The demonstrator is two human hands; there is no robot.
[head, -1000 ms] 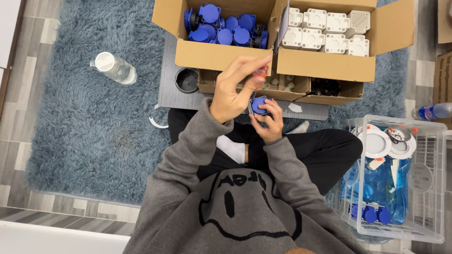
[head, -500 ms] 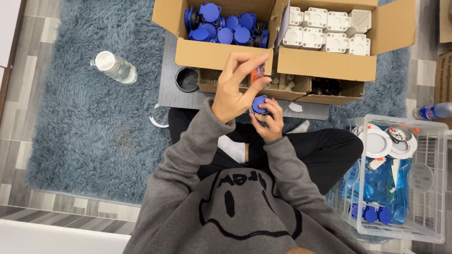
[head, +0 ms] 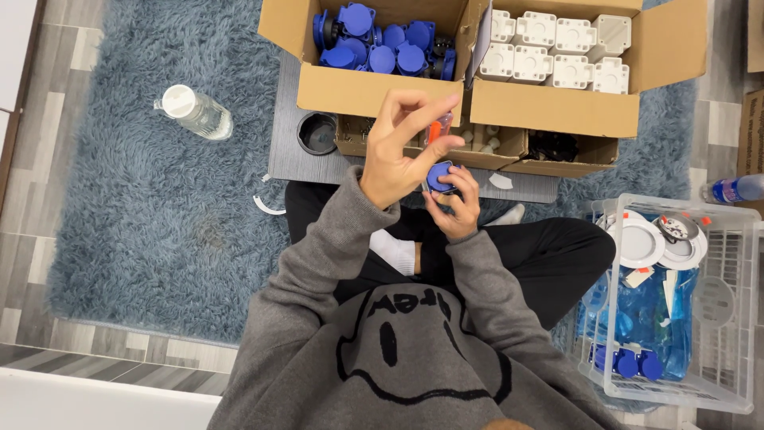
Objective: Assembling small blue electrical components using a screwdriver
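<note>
- Clear plastic bottle [head: 195, 112] lies on the shaggy blue rug [head: 135, 215], left side.
- Left hand [head: 402, 147] pinches a slim orange-handled tool [head: 438, 127].
- Right hand [head: 454, 203] grips a small blue plastic cap [head: 438, 177] above the lap: light, rigid, likely slick; best held by its rim.
- Cardboard box [head: 374, 87] of blue parts at the rug's far edge.
- Clear crate [head: 732, 318], right.

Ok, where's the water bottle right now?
In the head view the water bottle lies on the blue rug, upper left, left of the box of blue parts.
</note>
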